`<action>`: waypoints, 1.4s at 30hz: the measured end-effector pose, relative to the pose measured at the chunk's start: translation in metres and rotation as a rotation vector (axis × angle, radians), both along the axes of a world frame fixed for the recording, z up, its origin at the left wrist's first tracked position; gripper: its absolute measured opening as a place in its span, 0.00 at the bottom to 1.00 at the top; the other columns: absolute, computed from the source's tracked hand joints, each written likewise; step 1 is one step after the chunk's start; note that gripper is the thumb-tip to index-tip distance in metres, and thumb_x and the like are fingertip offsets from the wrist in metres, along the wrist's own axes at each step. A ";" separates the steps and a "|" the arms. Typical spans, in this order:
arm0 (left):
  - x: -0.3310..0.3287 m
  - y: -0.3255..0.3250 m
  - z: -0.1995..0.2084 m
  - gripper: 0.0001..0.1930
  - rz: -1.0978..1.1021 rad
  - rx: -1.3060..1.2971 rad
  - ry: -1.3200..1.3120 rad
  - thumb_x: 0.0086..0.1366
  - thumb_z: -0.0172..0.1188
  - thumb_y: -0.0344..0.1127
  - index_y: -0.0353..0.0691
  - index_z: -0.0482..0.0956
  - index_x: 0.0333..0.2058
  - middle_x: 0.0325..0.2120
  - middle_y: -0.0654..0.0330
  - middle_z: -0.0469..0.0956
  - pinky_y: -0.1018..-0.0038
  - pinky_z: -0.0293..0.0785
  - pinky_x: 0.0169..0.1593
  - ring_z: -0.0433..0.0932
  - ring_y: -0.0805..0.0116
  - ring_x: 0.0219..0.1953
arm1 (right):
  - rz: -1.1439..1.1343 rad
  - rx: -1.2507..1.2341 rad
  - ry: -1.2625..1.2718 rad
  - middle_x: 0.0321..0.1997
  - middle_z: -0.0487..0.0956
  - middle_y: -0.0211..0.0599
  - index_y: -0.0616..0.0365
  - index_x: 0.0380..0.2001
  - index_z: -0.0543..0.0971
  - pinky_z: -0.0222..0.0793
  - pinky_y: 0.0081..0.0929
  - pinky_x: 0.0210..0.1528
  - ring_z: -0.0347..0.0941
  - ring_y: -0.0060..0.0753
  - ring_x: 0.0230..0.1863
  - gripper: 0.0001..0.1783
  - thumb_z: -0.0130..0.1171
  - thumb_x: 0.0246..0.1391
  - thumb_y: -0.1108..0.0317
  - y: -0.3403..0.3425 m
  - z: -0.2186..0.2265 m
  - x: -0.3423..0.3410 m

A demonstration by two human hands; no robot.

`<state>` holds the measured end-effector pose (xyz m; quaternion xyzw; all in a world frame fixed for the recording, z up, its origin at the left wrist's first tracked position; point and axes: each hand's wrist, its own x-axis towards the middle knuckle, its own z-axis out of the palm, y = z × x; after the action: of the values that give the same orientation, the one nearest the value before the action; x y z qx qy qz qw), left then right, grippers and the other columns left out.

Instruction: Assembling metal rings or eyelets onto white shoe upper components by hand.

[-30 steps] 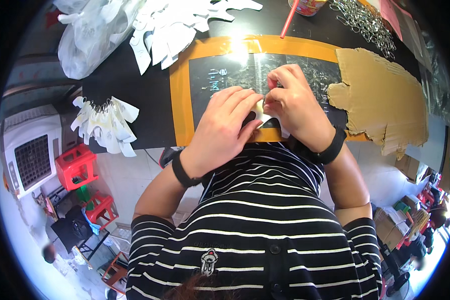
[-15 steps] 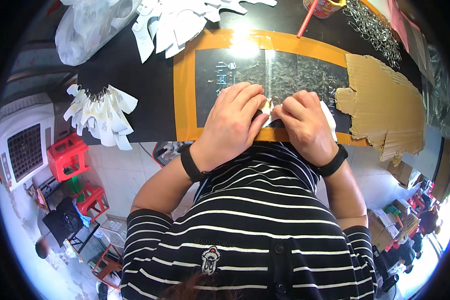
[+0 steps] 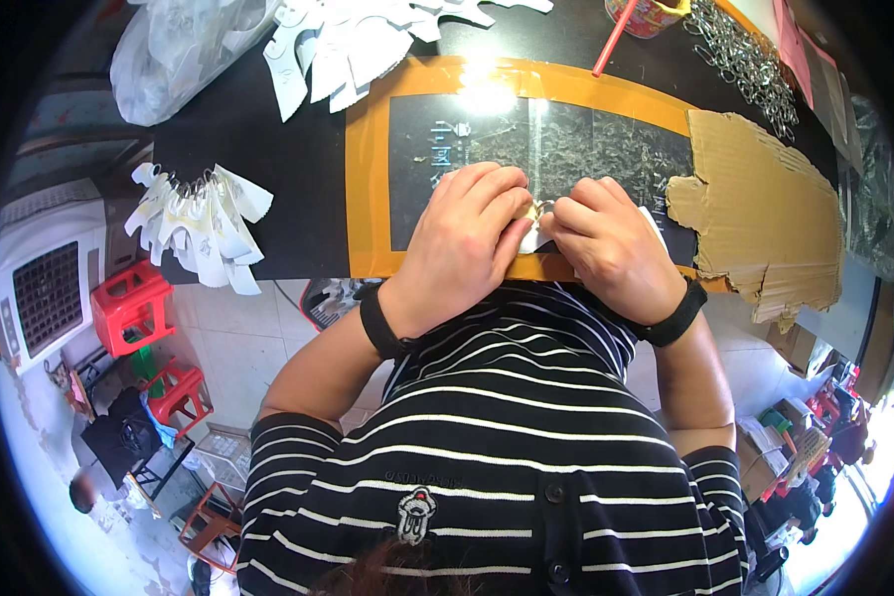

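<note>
Over the dark, orange-taped board (image 3: 370,179), both my hands work close together. My left hand (image 3: 467,233) is closed, its thumb and fingers pinching a small white cut piece (image 3: 532,239) that shows in the gap between the hands. My right hand (image 3: 606,238) is closed too, fingertips at a thin wire ring (image 3: 543,208) at the top of that piece. My fingers hide most of the ring and where it meets the piece. More white material shows beyond my right hand's outer edge.
A bunch of white pieces on wire rings (image 3: 201,223) lies left. Behind are a plastic bag (image 3: 184,60) and white cut pieces (image 3: 353,60). At right are torn cardboard (image 3: 765,214), a pile of metal rings (image 3: 740,65) and a tub (image 3: 651,15) by a red stick (image 3: 614,40).
My right hand has turned slightly and its fingers have closed in over the wire ring, which shows less now. My left hand has hardly moved. Less white shows beside my right hand.
</note>
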<state>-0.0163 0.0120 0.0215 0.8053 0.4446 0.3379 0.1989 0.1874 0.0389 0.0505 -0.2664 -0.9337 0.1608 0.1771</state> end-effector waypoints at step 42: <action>0.017 0.007 0.003 0.06 0.194 -0.146 0.085 0.52 0.66 0.33 0.41 0.78 0.25 0.39 0.60 0.72 0.61 0.53 0.55 0.67 0.59 0.49 | -0.073 -0.076 -0.102 0.60 0.74 0.30 0.47 0.44 0.84 0.57 0.44 0.58 0.61 0.42 0.67 0.21 0.61 0.42 0.73 -0.001 0.002 0.024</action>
<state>0.0008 0.0190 0.0242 0.7555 0.5519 0.2879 0.2044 0.2118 0.0376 0.0522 -0.3145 -0.9245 0.1758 0.1246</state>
